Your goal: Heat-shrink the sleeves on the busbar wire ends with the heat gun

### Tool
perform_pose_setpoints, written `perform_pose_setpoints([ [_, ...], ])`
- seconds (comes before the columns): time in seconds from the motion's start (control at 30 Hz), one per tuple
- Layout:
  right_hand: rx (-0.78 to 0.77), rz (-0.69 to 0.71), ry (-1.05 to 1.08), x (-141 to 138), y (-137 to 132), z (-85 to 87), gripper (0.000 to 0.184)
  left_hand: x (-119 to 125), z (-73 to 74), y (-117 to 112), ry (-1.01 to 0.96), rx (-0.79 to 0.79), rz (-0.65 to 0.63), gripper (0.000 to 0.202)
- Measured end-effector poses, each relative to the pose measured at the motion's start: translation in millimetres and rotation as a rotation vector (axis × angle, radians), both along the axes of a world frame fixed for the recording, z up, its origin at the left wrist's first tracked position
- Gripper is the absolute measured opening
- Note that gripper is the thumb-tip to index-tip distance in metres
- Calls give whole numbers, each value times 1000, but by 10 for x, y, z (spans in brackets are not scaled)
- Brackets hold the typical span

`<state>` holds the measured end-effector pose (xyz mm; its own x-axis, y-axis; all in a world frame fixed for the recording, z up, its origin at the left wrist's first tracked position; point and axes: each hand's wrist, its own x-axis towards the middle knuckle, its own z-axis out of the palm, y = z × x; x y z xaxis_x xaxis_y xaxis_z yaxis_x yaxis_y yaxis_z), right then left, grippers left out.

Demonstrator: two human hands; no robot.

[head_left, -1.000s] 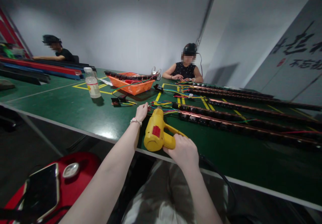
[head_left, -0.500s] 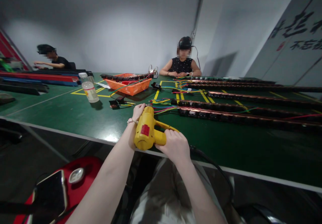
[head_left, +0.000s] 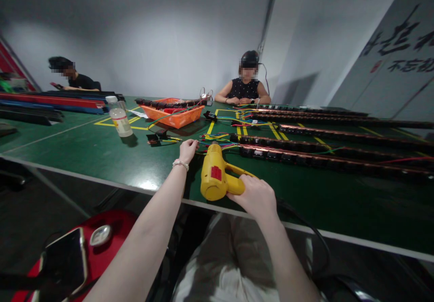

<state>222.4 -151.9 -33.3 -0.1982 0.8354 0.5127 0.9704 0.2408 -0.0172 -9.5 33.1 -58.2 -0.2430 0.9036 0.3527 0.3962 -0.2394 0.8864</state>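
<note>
My right hand (head_left: 253, 196) is wrapped round the handle of a yellow heat gun (head_left: 213, 173) with a red label, its nozzle pointing away from me. To the left of the nozzle, my left hand (head_left: 189, 150) is closed in a pinch at the ends of thin coloured wires (head_left: 222, 147); its fingertips cover what exactly they hold. These wires lead into long black strips with copper-coloured edges (head_left: 291, 157) lying to the right. A small black part with short leads (head_left: 156, 138) lies left of my left hand.
An orange basket (head_left: 179, 119) with strips across it stands farther back, and a plastic bottle (head_left: 120, 120) stands left of it. One person (head_left: 244, 87) sits opposite; another (head_left: 81, 81) is at far left. A red stool (head_left: 115, 238) holds a phone (head_left: 64, 263).
The heat gun and my right hand have moved right, away from my left hand. My left hand stays pinched at nearly the same spot and shows more fully.
</note>
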Motion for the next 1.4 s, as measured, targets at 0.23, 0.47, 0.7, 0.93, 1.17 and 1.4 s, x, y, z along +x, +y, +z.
perform_pose_setpoints([
  [0.23,8,-130,-36,341,-21,10,38,-8,-41,51,3,6,24,29],
  [0.47,22,-115,-37,438,-19,-31,38,32,-24,28,13,-8,58,31],
  [0.7,16,-140,-73,349,-47,-19,36,109,-2,-35,40,8,105,28],
  [0.93,41,-99,-58,88,-46,-34,36,120,-2,-29,12,1,94,27],
  [1.17,53,-11,-6,-174,-58,-51,34,134,66,-139,58,-5,73,33],
  [1.4,70,35,22,-422,-26,-96,34,94,86,-90,30,-33,49,31],
])
